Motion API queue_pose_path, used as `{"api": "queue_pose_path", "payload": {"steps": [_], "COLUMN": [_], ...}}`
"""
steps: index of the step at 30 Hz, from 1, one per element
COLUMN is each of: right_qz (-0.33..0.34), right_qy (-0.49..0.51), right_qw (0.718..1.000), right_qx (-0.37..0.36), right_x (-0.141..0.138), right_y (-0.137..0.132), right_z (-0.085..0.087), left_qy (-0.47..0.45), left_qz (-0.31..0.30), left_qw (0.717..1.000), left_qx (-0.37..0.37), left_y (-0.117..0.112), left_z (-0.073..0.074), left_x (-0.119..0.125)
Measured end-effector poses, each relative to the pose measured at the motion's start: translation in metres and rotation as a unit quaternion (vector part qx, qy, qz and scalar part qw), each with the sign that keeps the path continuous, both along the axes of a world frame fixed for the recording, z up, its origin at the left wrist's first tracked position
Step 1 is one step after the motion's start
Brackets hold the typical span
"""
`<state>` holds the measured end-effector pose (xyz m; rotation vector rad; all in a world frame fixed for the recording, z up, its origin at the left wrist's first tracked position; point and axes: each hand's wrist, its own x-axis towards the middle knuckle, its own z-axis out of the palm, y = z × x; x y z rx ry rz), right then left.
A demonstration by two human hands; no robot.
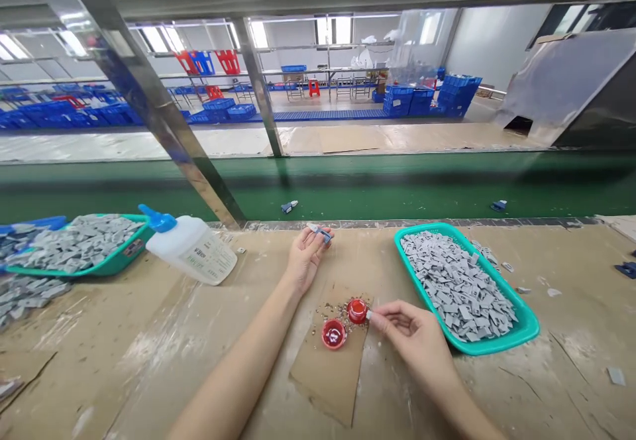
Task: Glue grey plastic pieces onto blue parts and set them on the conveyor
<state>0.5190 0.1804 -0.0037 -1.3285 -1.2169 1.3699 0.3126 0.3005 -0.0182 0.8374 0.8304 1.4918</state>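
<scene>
Over brown cardboard [328, 377], the right hand [412, 337] pinched a grey chip [369, 315] by a red cap [357, 311]; the left hand [305, 259] pinched a blue-grey part [320, 233]; slack pinches risked drops.

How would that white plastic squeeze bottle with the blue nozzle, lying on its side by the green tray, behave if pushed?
The white plastic bottle would probably roll or swivel, since its body looks rounded and it lies on its side. Its thin, pale wall suggests it is light and slightly squeezable. The blue nozzle may catch and tip it.
</scene>
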Motion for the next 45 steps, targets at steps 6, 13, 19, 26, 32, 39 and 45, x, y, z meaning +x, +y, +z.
{"api": "queue_pose_path", "payload": {"steps": [6,13,19,26,32,39,45], "right_qz": [-0.014,0.019,0.022,0.024,0.028,0.019,0.017], "right_qy": [0.005,-0.002,-0.010,0.000,0.011,0.052,0.134], "right_qw": [1.000,0.999,0.999,0.999,0.999,0.998,0.991], "right_qx": [-0.021,-0.030,-0.033,-0.027,-0.029,-0.033,-0.024], "right_x": [0.002,-0.006,-0.006,-0.006,-0.006,0.001,0.009], "right_y": [0.008,0.009,0.009,0.011,0.010,0.009,-0.001], "right_z": [-0.002,-0.005,-0.006,-0.008,-0.009,-0.002,0.018], "left_qy": [-0.035,-0.033,-0.029,-0.020,-0.014,0.047,0.196], "left_qz": [0.015,0.011,0.008,0.013,0.016,0.011,0.069], "left_qw": [0.999,0.999,0.999,1.000,1.000,0.998,0.978], "left_qx": [0.004,0.014,0.020,0.021,0.021,0.048,0.021], "left_y": [-0.002,-0.001,-0.001,-0.001,-0.003,-0.017,-0.086], "left_z": [-0.003,-0.007,-0.008,-0.007,-0.008,0.024,0.062], "left_x": [0.002,0.004,0.004,0.005,0.005,0.011,0.031]}}
